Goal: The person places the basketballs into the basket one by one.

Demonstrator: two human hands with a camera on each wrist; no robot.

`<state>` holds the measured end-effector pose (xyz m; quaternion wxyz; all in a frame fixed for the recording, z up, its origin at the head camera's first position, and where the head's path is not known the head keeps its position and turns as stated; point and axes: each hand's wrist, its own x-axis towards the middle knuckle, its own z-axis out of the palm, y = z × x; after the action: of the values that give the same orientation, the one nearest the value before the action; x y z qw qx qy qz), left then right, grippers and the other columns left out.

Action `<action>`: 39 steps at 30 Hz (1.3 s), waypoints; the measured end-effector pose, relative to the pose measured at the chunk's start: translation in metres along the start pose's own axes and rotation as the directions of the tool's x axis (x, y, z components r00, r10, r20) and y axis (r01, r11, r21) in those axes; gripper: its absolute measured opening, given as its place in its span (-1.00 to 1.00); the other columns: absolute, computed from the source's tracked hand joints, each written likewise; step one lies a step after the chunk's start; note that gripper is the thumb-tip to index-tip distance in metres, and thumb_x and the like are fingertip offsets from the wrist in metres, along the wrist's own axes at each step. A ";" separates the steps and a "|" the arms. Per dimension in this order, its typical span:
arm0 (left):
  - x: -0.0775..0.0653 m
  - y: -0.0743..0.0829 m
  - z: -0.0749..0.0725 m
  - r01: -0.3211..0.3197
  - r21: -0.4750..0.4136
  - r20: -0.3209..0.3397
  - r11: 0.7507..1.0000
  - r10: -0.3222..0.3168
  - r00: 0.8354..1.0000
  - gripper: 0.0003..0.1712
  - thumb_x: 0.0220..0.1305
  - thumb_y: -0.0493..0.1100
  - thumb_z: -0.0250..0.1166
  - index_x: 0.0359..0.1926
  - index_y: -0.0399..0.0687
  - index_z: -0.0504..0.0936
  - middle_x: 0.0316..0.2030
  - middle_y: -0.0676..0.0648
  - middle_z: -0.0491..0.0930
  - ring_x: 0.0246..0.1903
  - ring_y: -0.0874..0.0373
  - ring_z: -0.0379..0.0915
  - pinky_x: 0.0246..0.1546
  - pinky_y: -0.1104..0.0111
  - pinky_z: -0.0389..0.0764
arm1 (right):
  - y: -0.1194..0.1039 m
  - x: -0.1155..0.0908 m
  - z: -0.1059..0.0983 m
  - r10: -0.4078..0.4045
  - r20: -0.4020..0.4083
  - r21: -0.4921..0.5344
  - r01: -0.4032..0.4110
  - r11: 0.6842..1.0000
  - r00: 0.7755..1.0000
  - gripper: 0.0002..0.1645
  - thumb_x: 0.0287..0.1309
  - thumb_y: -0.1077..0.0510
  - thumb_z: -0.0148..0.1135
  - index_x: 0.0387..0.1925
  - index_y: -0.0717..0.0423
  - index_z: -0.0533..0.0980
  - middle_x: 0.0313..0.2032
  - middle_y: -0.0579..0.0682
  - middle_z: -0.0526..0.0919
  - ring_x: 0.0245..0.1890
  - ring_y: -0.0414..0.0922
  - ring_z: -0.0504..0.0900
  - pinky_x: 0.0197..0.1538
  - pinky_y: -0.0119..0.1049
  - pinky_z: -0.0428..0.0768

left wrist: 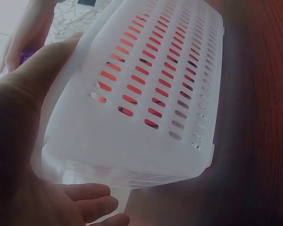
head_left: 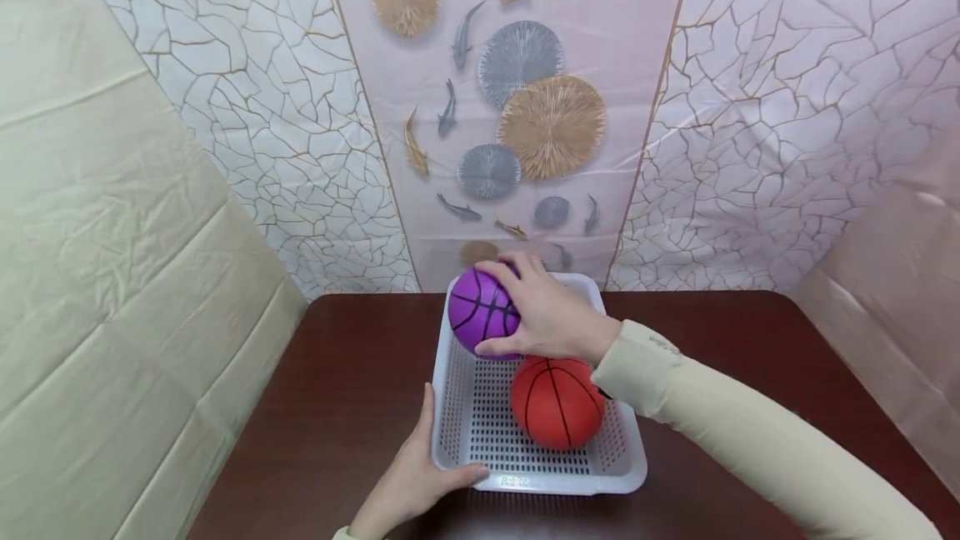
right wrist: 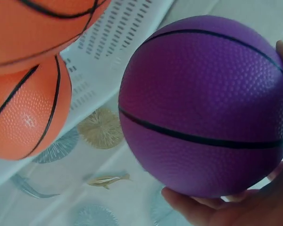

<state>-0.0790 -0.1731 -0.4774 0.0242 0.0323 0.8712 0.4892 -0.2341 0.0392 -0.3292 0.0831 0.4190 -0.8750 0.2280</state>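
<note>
A small purple basketball [head_left: 480,307] is gripped by my right hand [head_left: 551,311] over the far left part of a white perforated plastic basket [head_left: 525,482]. Thumb and fingers spread around the ball's right side. My left hand [head_left: 416,469] holds the basket's near left corner, thumb along the front rim and fingers against the left wall. An orange-red basketball [head_left: 558,407] lies in the basket's near right part. In the right wrist view a second orange basketball [right wrist: 30,108] shows beside it; the right hand and forearm hide it in the head view.
The basket stands on a dark reddish-brown table [head_left: 360,373], near the middle. Behind the table hangs a patterned backdrop [head_left: 517,215] with fish and round shapes. Pale cloth panels [head_left: 112,290] stand at the sides.
</note>
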 end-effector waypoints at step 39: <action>0.003 -0.003 -0.002 -0.023 -0.030 0.008 0.999 0.023 1.000 0.56 -0.12 0.29 0.52 0.52 0.08 -0.50 0.45 -0.25 0.03 0.23 -0.05 0.30 0.19 0.05 0.34 | 0.005 0.013 0.055 -0.152 0.412 -0.268 0.279 0.922 0.899 -0.29 0.20 -0.17 0.29 0.34 -0.10 0.40 0.35 0.08 0.33 0.35 0.12 0.22 0.28 0.05 0.32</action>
<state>-0.0825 -0.1765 -0.4793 0.0226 0.0438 0.8633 0.5023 -0.2435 0.0071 -0.3748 0.0026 0.5317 -0.8468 -0.0140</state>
